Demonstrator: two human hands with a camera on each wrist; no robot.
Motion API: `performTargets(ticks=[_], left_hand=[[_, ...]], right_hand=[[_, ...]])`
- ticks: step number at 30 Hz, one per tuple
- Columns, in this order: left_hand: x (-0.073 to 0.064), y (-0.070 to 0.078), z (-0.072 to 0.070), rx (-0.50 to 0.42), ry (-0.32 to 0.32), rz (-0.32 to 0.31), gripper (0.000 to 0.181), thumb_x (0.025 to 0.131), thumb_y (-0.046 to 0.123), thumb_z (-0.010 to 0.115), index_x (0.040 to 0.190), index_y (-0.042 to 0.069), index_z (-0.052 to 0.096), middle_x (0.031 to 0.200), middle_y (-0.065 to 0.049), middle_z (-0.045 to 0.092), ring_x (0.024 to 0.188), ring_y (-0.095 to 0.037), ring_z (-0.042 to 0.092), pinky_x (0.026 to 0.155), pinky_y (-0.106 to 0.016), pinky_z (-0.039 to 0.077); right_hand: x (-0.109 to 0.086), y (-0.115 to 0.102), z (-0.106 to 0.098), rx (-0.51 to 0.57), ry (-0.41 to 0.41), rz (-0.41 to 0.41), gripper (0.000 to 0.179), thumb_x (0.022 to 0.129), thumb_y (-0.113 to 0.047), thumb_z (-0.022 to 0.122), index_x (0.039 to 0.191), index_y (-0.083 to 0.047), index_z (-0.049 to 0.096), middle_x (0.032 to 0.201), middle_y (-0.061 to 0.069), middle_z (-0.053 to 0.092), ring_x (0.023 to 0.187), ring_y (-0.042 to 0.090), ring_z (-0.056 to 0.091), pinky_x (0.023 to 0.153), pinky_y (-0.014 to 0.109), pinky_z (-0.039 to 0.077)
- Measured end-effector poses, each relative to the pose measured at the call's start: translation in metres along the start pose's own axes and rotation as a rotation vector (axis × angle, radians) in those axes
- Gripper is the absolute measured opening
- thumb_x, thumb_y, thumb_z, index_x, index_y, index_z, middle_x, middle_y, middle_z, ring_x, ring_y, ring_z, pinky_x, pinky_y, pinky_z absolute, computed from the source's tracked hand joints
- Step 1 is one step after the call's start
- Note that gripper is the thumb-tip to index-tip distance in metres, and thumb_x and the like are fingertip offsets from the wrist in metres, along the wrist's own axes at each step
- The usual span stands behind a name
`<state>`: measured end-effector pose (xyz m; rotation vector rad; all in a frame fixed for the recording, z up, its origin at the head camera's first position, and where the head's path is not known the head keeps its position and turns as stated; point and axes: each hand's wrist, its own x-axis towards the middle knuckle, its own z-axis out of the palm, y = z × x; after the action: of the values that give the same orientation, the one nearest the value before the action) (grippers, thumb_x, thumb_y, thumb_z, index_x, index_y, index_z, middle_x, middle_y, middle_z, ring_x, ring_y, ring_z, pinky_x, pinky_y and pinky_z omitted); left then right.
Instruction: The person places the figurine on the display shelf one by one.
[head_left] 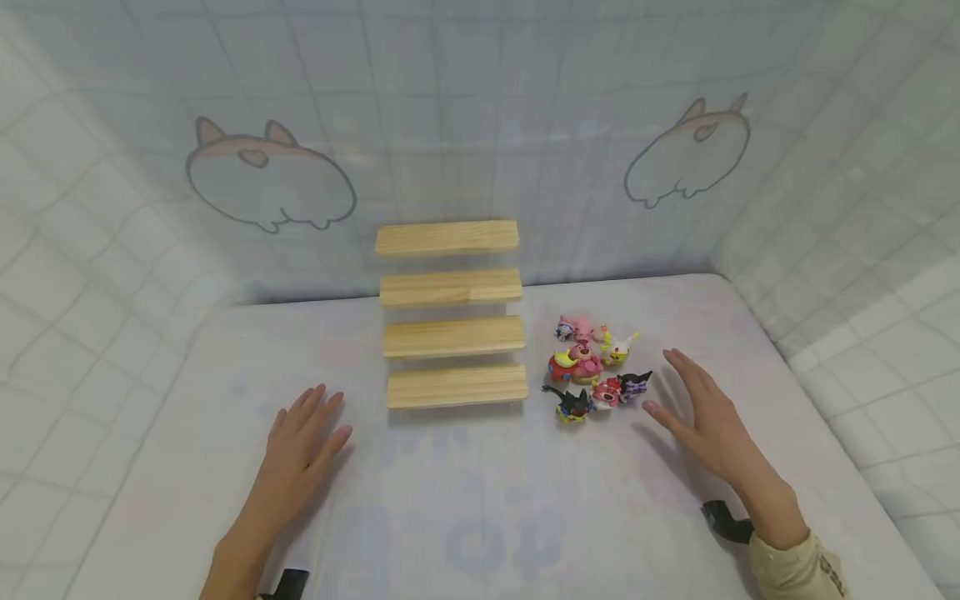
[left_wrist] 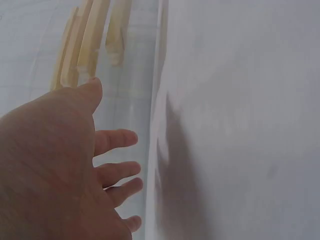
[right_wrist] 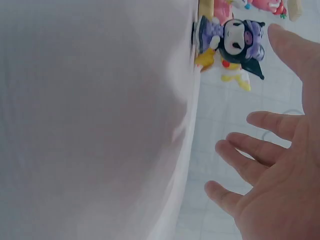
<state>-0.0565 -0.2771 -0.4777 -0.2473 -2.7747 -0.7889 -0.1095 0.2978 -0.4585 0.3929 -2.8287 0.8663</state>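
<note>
My left hand (head_left: pixel 298 458) hovers over the table to the left of a wooden step shelf (head_left: pixel 456 387), fingers spread and holding nothing. On the other side, my right hand (head_left: pixel 708 425) is just right of a cluster of small toy figurines, its fingers extended and apart from them. Nearest to it stands a black and purple figurine (right_wrist: pixel 237 40). Also in the cluster are a black cat-like figurine (head_left: pixel 574 405), a pink bear figurine (head_left: pixel 585 364), a white and yellow one (head_left: pixel 617 348) and a red one with yellow (head_left: pixel 561 365).
The shelf's several pale wooden steps rise toward the back curtain (head_left: pixel 480 142), which has cartoon drawings on it. Pale cloth covers the table (head_left: pixel 465 500). White grid-patterned curtains hang at left and right. Black straps (head_left: pixel 726 522) show at both wrists.
</note>
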Motion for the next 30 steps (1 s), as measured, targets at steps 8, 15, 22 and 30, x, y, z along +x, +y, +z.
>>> performTargets(ticks=[8,15,22,30], left_hand=[[0.012,0.021,0.013,-0.033,-0.018,0.011,0.051,0.106,0.031,0.064,0.149,0.005,0.057,0.161,-0.025,0.046,0.152,-0.048,0.035,0.125,-0.072,0.02],[0.018,0.031,0.021,-0.059,-0.022,0.006,0.046,0.109,0.032,0.06,0.145,0.004,0.06,0.159,-0.021,0.05,0.153,-0.043,0.037,0.126,-0.069,0.022],[0.024,0.032,0.034,-0.191,-0.002,0.034,0.037,0.111,0.025,0.055,0.141,0.006,0.065,0.158,-0.016,0.053,0.153,-0.039,0.039,0.121,-0.071,0.03],[0.028,0.034,0.045,-0.265,0.056,0.055,0.026,0.111,0.018,0.054,0.126,0.006,0.072,0.15,-0.012,0.061,0.149,-0.036,0.046,0.128,-0.034,0.033]], right_hand=[[0.0,-0.011,-0.003,-0.003,-0.04,0.06,0.085,0.099,-0.038,0.075,0.166,-0.013,0.028,0.164,0.027,0.037,0.147,0.056,0.036,0.11,0.08,0.036],[0.001,-0.014,0.002,0.023,-0.025,0.022,0.08,0.099,-0.033,0.075,0.164,-0.011,0.033,0.161,0.026,0.043,0.145,0.055,0.041,0.108,0.078,0.038],[0.0,-0.013,0.005,0.035,0.027,-0.019,0.072,0.099,-0.025,0.077,0.159,-0.007,0.042,0.154,0.025,0.053,0.136,0.052,0.052,0.104,0.074,0.044],[0.003,-0.013,0.006,0.073,0.071,-0.047,0.063,0.098,-0.02,0.078,0.153,-0.008,0.051,0.15,0.017,0.06,0.123,0.045,0.066,0.099,0.067,0.053]])
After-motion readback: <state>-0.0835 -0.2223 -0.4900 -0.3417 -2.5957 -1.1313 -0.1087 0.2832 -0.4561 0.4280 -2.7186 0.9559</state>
